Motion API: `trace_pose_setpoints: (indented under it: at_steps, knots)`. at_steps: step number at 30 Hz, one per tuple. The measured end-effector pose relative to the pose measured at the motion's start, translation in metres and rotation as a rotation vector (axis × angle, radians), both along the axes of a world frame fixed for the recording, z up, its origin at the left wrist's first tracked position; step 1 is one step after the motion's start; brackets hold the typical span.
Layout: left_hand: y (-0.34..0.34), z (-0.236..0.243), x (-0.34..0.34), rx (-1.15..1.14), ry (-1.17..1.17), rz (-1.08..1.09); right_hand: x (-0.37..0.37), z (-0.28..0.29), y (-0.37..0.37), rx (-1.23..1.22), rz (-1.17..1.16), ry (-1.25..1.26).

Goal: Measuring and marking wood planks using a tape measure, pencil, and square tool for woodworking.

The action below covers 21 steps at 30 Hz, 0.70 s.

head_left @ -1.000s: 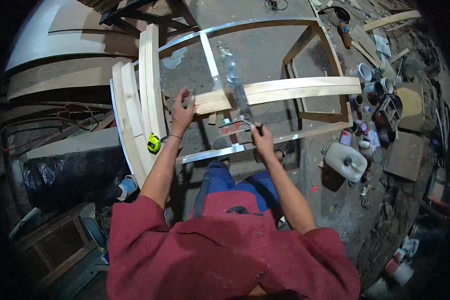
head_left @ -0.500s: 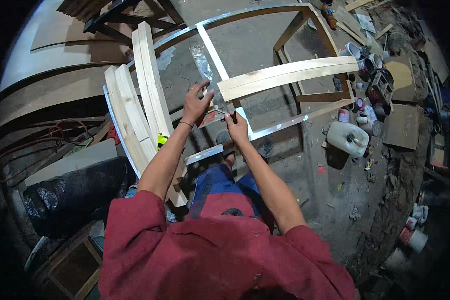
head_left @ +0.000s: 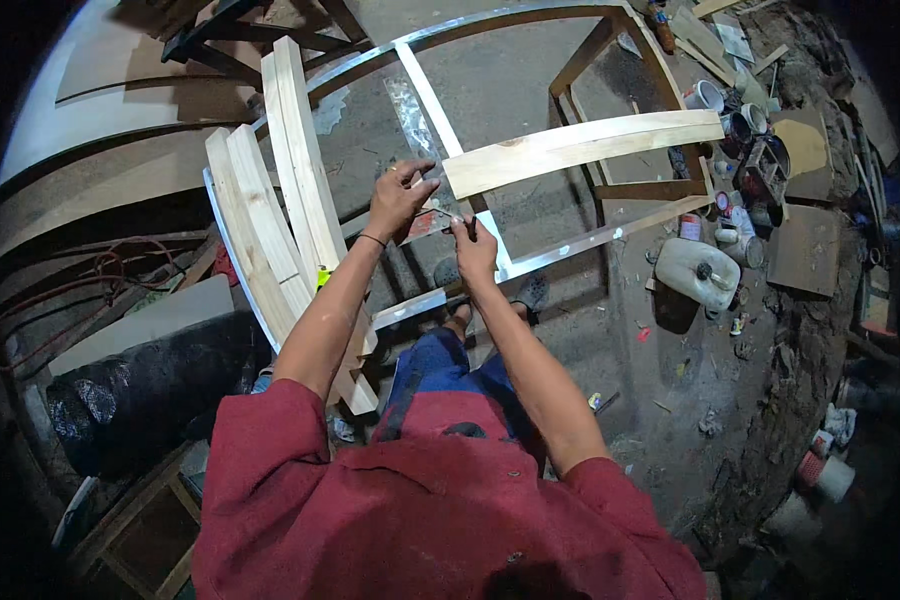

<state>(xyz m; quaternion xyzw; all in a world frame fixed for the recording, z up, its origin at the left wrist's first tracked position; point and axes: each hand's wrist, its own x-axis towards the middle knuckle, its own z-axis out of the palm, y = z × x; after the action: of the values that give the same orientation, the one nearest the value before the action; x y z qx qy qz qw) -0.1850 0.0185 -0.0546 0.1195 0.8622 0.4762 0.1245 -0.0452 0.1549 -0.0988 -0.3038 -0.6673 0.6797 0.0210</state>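
Observation:
In front of me, over the frame, my left hand (head_left: pixel 398 203) is raised with thumb and forefinger apart, and nothing shows between them. Close on its right, my right hand (head_left: pixel 477 255) is closed around a small dark-handled tool (head_left: pixel 473 229). A thin, light shaft reaches from it toward my left hand; its exact kind is too small to make out. Just beyond my hands a pale curved board (head_left: pixel 580 150) lies across the wooden frame (head_left: pixel 428 97), which has white-painted edges. My right hand is near the board's left end, and the frame passes partly behind my hands.
Several pale curved timbers (head_left: pixel 300 160) lean at my left, beside a black plastic-wrapped bundle (head_left: pixel 150 390). To the right, a white jerrycan (head_left: pixel 698 275) stands among paint cans (head_left: pixel 705 97) and scraps on the floor. A dark trestle (head_left: pixel 220 45) stands at the far left.
The view has shifted slightly. My left hand's fingers have drawn a little closer together, and my right hand stays near it with the dark-handled tool.

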Motion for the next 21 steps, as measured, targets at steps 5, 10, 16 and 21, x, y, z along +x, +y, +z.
trace_pose_setpoints:
  at_steps: [5, 10, 16, 21]
  knots:
    - [0.005, 0.008, 0.003, -0.036, 0.011, -0.005, 0.002, 0.008, -0.003, -0.024, -0.036, 0.018]
    - [0.009, 0.008, 0.003, 0.014, -0.056, 0.008, 0.001, 0.002, -0.004, -0.057, -0.026, -0.020]
    - [0.011, -0.001, 0.004, 0.017, -0.004, 0.016, 0.001, -0.003, -0.004, -0.036, -0.039, 0.040]
    - [0.011, -0.004, 0.003, 0.004, -0.096, 0.047, 0.003, 0.005, 0.000, -0.010, 0.006, 0.023]
